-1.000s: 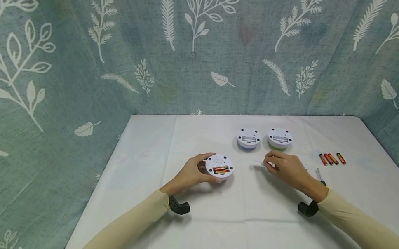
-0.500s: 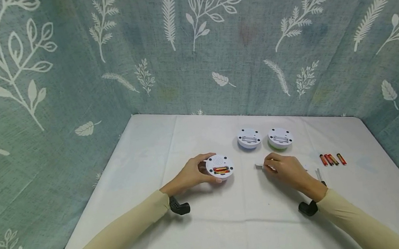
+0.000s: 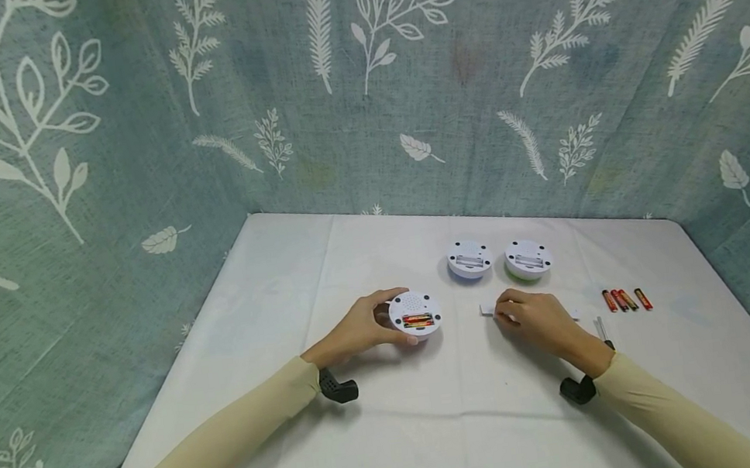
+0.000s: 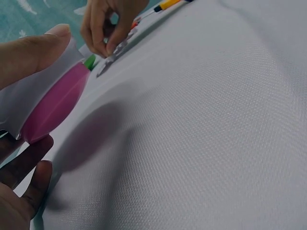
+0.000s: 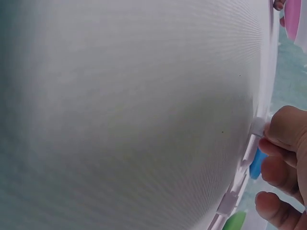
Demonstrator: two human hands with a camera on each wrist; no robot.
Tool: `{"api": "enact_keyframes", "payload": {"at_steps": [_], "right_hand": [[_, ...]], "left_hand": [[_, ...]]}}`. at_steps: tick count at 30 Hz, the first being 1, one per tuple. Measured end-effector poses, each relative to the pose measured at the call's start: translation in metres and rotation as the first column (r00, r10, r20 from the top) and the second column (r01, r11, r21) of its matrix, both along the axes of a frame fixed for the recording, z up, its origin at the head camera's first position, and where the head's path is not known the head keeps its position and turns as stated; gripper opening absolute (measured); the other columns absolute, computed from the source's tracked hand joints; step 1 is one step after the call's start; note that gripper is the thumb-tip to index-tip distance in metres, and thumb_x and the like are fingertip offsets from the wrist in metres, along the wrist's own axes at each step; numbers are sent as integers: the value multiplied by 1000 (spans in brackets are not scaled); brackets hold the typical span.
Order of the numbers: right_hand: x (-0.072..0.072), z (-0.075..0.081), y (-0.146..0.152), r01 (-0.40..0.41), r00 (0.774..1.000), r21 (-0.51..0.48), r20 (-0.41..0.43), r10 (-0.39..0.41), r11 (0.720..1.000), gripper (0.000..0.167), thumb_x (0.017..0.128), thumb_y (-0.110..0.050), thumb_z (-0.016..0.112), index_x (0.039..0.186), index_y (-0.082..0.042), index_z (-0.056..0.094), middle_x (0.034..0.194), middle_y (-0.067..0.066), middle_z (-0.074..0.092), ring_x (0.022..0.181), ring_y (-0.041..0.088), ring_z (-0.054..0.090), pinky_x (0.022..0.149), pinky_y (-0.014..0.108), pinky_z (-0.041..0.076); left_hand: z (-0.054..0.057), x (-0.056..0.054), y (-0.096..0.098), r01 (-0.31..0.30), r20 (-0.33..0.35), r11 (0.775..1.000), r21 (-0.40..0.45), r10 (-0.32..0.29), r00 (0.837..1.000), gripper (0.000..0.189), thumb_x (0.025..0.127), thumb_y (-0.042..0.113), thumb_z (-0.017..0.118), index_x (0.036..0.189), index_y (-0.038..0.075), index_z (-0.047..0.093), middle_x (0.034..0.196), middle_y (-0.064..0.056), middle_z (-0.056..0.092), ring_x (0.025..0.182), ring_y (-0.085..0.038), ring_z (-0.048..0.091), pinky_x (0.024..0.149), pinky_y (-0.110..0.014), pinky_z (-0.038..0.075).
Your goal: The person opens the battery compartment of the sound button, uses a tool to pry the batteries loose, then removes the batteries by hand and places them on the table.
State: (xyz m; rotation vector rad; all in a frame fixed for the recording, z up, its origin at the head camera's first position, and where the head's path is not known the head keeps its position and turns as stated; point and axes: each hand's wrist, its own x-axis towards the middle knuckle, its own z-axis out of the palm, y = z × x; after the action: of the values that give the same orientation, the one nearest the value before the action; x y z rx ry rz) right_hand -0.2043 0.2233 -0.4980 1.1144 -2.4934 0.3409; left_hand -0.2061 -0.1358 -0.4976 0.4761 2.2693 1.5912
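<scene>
My left hand (image 3: 358, 328) grips a round white battery-powered device (image 3: 413, 303) between thumb and fingers. Its underside faces up, with two red-and-gold batteries (image 3: 418, 321) in the open compartment. A pink lower part (image 4: 56, 104) of the device shows in the left wrist view, just above the cloth. Over to the right, my right hand (image 3: 537, 323) pinches a small white battery cover (image 3: 486, 310) by its end, down at the tabletop. Part of this cover is hidden behind the fingers. In the right wrist view, another white cover (image 5: 227, 204) lies nearby.
Behind the hands stand two similar upturned devices, one blue-based (image 3: 469, 272) and one green-based (image 3: 527, 272), their battery slots empty. Several loose batteries (image 3: 620, 300) lie at the right. A screwdriver (image 3: 602, 332) is partly hidden by my right wrist. A patterned curtain (image 3: 364, 142) borders the white-covered table (image 3: 388, 451).
The white cover in my right hand has turned from nearly edge-on to flat at the tabletop. My left hand and the device have stayed put.
</scene>
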Motion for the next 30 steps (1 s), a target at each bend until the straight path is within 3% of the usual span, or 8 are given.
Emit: {"api": "enact_keyframes", "payload": {"at_steps": [10,17,30], "right_hand": [[4,2,1,31,998,-47,48,-28,998,10,85,-11,85,92,-10,79,95,-1,74,77,12,69,62,32,55],[12,12,13,77,997,-100,29,-74,992,14,80,-9,88,90,-11,79,91,-1,73,68,11,63,57,32,52],[47,12,63,247,966,-105,106,-236,963,15,79,-9,89,91,-13,80,81,-9,66,63,1,49,52,22,43]], "left_hand": [[2,2,0,21,-12,1000,-8,-21,1000,97,68,36,98,152,26,51,128,2,64,110,-19,64,97,-37,50],[0,1,-2,24,-3,1000,-10,-24,1000,99,66,39,99,152,26,51,129,2,63,108,-20,65,94,-36,51],[-1,2,1,60,3,998,12,-60,998,100,69,33,98,155,22,48,131,-2,61,103,-21,68,92,-35,52]]}}
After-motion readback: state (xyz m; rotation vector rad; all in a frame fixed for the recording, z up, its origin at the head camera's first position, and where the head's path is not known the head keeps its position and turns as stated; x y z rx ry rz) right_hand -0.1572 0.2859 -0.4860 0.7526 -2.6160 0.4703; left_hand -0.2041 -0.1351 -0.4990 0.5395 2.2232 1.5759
